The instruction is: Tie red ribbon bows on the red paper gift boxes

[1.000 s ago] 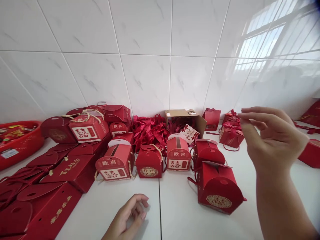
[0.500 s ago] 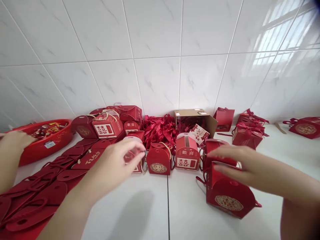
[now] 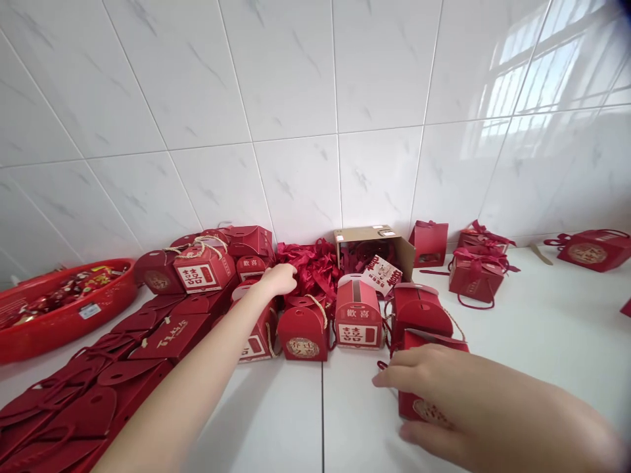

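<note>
My left hand [image 3: 279, 278] stretches far forward, its fingertips at the edge of a pile of red ribbons [image 3: 315, 263] by the wall. Whether it pinches a ribbon is hidden by the back of the hand. My right hand [image 3: 434, 387] lies over a red gift box with a gold medallion [image 3: 428, 408] near the front, fingers across its top and thumb below, gripping it. Between the two hands stands a row of folded red gift boxes with rope handles [image 3: 303, 332], one with a white label [image 3: 355, 320].
A red tray of sweets [image 3: 59, 318] sits far left, with flat unfolded red boxes [image 3: 98, 394] stacked in front of it. An open cardboard carton [image 3: 367, 235] stands against the tiled wall. Ribbon-tied red boxes [image 3: 474, 274] and another red box [image 3: 590, 249] lie to the right.
My left hand has moved forward from the front boxes to the ribbon pile. My right hand has dropped lower and closed around the medallion box. The other hand at the far left is gone.
</note>
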`<state>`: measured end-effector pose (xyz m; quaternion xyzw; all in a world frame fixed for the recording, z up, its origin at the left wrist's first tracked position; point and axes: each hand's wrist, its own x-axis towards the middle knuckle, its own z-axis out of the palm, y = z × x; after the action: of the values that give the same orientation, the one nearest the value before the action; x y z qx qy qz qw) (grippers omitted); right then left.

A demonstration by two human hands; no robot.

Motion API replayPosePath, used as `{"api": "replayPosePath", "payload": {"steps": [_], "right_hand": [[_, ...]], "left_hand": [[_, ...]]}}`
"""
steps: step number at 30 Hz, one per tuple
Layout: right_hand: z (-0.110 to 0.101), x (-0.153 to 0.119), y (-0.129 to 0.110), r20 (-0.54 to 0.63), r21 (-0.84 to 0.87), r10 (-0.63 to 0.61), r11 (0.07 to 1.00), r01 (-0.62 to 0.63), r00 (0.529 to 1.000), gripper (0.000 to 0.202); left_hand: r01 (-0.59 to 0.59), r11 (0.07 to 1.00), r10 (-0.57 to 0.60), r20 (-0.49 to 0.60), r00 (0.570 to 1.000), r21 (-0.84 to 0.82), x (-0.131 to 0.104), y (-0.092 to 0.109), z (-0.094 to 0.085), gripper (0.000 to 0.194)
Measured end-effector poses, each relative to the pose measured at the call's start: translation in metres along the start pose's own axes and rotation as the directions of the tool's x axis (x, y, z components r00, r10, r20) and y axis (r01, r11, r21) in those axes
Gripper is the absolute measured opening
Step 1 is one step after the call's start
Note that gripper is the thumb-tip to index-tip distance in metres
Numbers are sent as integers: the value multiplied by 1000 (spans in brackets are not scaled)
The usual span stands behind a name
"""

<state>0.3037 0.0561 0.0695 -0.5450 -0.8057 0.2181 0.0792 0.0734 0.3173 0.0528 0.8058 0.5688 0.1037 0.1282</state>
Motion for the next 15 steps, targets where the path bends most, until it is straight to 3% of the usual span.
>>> {"api": "replayPosePath", "payload": {"steps": [3,5,8,10,12,14,15], "right_hand": [[2,7,-1,-23,43,-106,993,107,994,34],[5,16,-4,-110,129,-177,973,191,978,33],[14,37,-15,-301,398,-115,887,234,947,34],[22,52,-22,-334,671,-18,697,251,942,40],[30,62,-28,-312,879,-9,377,292,950,45],[35,67,-31,-318,941,-51,107,322,947,41],[36,67,-32,-332,942,-52,38,334,942,37]], "left_hand": [[-69,991,56,-119,991,-111,-28,9,-20,34],[-131,970,99,-156,983,-204,-60,20,-32,39],[-265,850,232,-127,964,-455,-118,36,-44,42],[-330,814,327,-92,941,-479,-155,40,-45,38],[-389,830,398,-63,915,-400,-184,38,-42,35],[-418,875,424,-33,905,-245,-202,33,-39,39],[-428,888,433,-9,901,-166,-208,31,-38,43]]}}
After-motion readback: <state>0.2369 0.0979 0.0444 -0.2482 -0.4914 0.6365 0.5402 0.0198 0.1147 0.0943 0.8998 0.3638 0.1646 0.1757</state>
